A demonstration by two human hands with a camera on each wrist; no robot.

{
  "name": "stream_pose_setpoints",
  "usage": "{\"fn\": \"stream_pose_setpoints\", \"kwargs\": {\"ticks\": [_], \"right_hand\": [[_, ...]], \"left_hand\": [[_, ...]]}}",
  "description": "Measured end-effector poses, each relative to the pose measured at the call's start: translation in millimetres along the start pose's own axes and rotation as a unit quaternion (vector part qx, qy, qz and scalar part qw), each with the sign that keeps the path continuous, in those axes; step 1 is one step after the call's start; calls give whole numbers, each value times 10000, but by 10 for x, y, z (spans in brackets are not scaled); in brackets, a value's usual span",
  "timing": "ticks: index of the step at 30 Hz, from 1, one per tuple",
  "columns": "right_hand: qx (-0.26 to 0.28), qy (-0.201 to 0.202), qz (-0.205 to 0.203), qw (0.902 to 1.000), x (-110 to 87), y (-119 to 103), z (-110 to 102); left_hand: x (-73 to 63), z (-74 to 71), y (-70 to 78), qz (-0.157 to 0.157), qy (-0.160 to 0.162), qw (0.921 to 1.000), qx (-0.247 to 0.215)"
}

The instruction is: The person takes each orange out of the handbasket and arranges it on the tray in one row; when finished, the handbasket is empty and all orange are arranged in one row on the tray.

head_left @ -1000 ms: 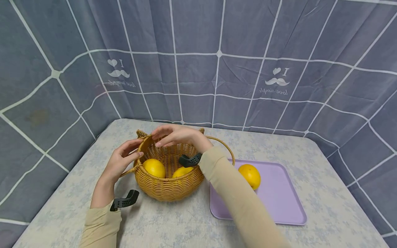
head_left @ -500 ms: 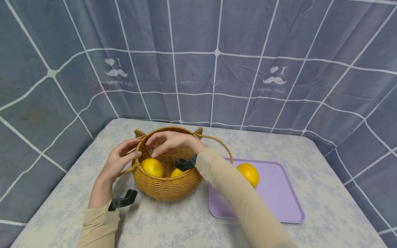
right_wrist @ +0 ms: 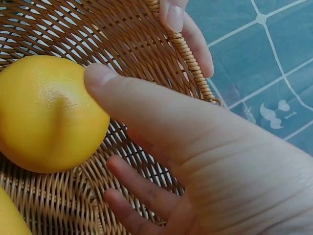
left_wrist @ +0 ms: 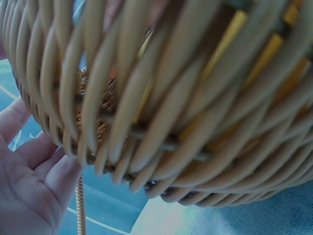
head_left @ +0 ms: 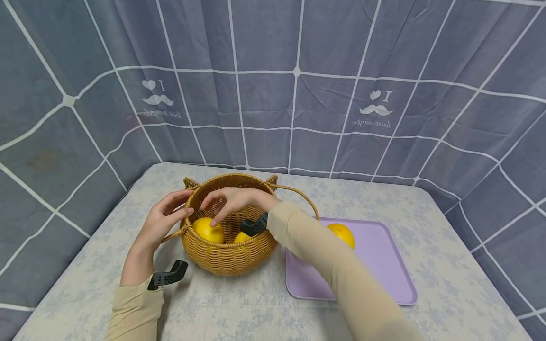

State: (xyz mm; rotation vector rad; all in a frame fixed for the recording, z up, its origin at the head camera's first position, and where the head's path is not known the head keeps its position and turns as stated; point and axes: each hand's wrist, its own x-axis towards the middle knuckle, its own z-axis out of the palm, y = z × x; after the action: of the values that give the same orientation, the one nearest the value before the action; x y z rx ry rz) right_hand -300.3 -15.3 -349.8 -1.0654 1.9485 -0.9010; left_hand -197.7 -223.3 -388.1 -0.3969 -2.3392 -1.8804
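Note:
A woven wicker basket (head_left: 230,259) with two pointed ears stands on the table. My left hand (head_left: 159,222) grips its left rim, thumb over the edge and fingers outside; the left wrist view shows those fingers against the weave. Inside, at the left, lies a round yellow orange (head_left: 206,230). A second yellow fruit (head_left: 241,237) beside it is partly hidden by the right wrist's camera. My right hand (head_left: 234,201) reaches over the basket with fingers spread. In the right wrist view its thumb tip is right at the side of the orange (right_wrist: 49,117), fingers loosely bent beyond.
To the right lies a purple tray (head_left: 384,265) with another orange (head_left: 342,233) on it, partly behind my right sleeve. One basket handle (head_left: 300,193) arches out toward the tray. A blue-grey checked curtain (head_left: 273,104) hangs behind the table.
My right hand has come down from above the basket's rim into it, toward the left orange. The left hand keeps its grip on the rim.

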Motion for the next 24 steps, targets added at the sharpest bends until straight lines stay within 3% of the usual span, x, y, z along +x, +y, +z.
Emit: {"fn": "stream_pose_setpoints", "kwargs": {"ticks": [20, 24], "right_hand": [[-1412, -679, 216, 9874, 14, 28, 22], [-1460, -847, 111, 9856, 14, 24, 20]], "left_hand": [[-4, -14, -24, -3, 7, 10000, 84], [-4, -12, -15, -13, -13, 10000, 66]]}}
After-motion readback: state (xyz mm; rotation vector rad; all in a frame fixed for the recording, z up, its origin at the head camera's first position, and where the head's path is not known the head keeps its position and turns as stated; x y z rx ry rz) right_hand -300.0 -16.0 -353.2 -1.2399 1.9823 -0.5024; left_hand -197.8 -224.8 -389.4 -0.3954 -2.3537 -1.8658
